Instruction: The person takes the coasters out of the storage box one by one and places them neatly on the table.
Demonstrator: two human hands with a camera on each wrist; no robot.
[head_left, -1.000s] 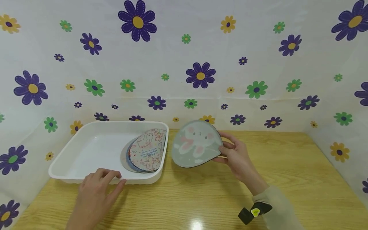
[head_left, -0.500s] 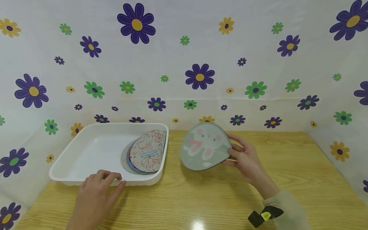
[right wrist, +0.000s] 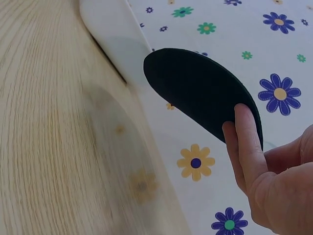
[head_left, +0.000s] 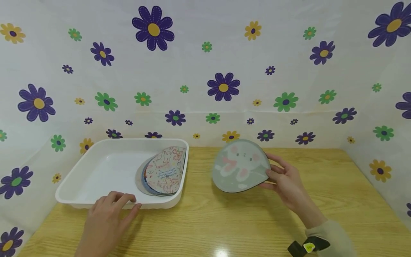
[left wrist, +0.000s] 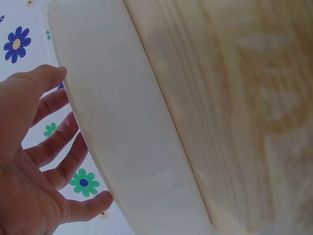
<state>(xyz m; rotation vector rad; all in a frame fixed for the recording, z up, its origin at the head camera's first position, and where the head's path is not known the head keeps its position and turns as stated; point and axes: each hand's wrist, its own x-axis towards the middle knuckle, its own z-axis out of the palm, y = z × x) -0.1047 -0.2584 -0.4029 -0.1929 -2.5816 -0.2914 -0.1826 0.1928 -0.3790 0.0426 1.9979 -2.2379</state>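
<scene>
In the head view my right hand (head_left: 287, 182) holds a mouse pad (head_left: 240, 166) by its right edge, thumb on the printed face, fingers behind. The pad is rounded, grey-green with a white and pink rabbit, and is tilted above the table. Its black back (right wrist: 190, 88) shows in the right wrist view, where two fingers of the right hand (right wrist: 279, 181) lie against it. My left hand (head_left: 110, 217) rests on the near rim of a white tray (head_left: 77, 167). In the left wrist view, the left hand (left wrist: 39, 152) touches that rim with spread fingers.
Several similar rounded pads (head_left: 165, 171) lie overlapped at the tray's right end, the top one printed with red and blue drawings. A wooden table (head_left: 199, 228) carries the tray. Behind it stands a white flower-patterned backdrop (head_left: 192, 64).
My right hand has moved to the right with the rabbit mouse pad, farther from the tray. The left hand stays at the tray's near rim, and the stacked pads have not moved.
</scene>
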